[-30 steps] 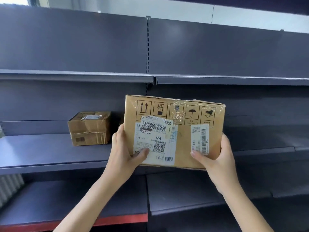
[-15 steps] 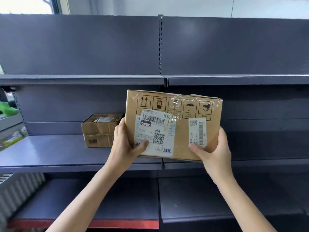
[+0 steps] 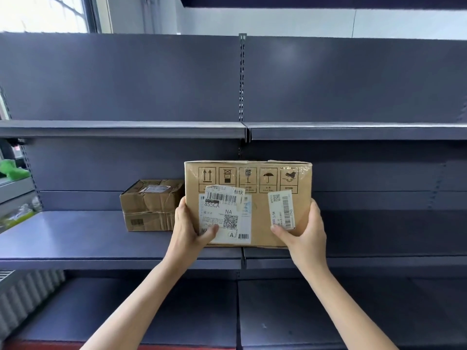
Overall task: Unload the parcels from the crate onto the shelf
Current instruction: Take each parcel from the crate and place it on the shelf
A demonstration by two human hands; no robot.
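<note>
A large cardboard parcel (image 3: 257,183) with white shipping labels and handling symbols stands upright at the front of the middle shelf (image 3: 88,238). Its lower edge touches or hovers just over the shelf's front lip. My left hand (image 3: 188,227) grips its lower left corner, thumb on the big label. My right hand (image 3: 304,229) grips its lower right corner, thumb under the small barcode label. A smaller, crumpled cardboard parcel (image 3: 149,205) sits on the same shelf, right beside the large one on its left. The crate is out of view.
Dark blue metal shelving fills the view: an upper shelf (image 3: 121,128) above, a lower shelf (image 3: 126,311) below, a slotted upright (image 3: 241,79) in the centre. At the far left stand another rack with green items (image 3: 11,169) and a window.
The large parcel has gone forward and level, down to the middle shelf beside the small parcel. My head has come closer and tilted up. Both hands keep the same grip.
</note>
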